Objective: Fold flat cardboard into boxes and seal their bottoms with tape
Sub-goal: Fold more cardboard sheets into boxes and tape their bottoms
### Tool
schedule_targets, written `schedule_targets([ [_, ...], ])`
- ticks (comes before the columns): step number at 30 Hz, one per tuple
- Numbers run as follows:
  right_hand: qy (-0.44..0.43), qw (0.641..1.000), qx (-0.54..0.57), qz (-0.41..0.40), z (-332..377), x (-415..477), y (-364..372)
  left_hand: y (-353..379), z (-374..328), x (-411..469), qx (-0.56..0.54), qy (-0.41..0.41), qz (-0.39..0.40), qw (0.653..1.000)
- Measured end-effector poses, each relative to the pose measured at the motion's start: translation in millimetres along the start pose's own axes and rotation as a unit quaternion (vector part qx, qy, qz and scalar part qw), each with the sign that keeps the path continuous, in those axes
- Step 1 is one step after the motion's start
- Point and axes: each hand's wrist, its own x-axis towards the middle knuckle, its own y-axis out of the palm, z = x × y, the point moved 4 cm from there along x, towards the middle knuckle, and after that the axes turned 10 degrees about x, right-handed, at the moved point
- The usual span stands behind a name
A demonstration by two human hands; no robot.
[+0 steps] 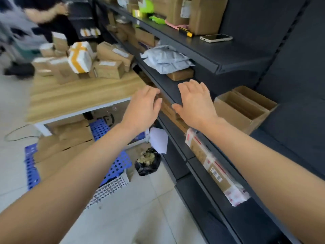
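Nearest, a plastic-wrapped bundle of cartons (pixel 216 171) lies along the black shelf rack's (pixel 246 55) lower ledge. Beyond it both hands reach to the rack's middle ledge: the right hand (pixel 195 101) spread and relaxed over the edge, the left hand (pixel 142 106) loosely bent, contact unclear. The flat cardboard stack (pixel 169 110) sits between them, under that ledge. Farther in the rack lie grey mailer bags (pixel 167 59).
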Motion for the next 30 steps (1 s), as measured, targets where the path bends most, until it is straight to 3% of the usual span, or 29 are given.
schedule_targets([
  [5, -0.106, 0.994, -0.016, -0.007, 118, 15, -6, -96, 67, -58, 0.119, -0.044, -0.076, 0.989],
  [9, -0.166, 0.984, 0.016, -0.064, 221, 26, -32, -185, 111, -96, 0.203, -0.056, -0.162, 0.964],
  [18, -0.260, 0.947, 0.092, -0.163, 405, 40, -79, -337, 199, -144, 0.283, -0.055, -0.282, 0.915],
  [24, -0.284, 0.938, 0.128, -0.152, 450, 55, -59, -350, 245, -159, 0.288, -0.061, -0.308, 0.905],
  [30, -0.240, 0.959, 0.152, -0.016, 439, 97, 36, -276, 311, -150, 0.191, -0.183, -0.208, 0.942],
])
